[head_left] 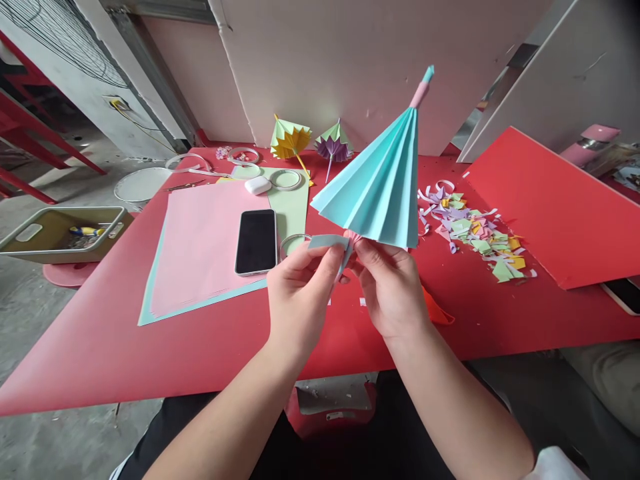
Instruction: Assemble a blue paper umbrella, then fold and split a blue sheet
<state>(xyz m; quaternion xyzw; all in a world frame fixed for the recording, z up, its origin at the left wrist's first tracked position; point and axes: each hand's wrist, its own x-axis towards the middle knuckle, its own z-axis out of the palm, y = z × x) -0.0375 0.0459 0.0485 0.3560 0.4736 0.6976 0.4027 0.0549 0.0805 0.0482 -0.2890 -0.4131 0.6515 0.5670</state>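
A pleated light-blue paper umbrella is held up over the table, its pink and blue tip pointing up and to the right. My right hand is closed on its lower end, just under the canopy, where a bit of pink paper shows. Between the thumb and fingers of my left hand is a light-blue paper strip, pinched close to that lower end. The two hands almost meet. Fingers hide most of the umbrella's handle.
Pink paper sheets lie at the left under a phone. Two small paper umbrellas, one yellow and green, one purple and green, stand at the back. Paper scraps and a red board are at the right.
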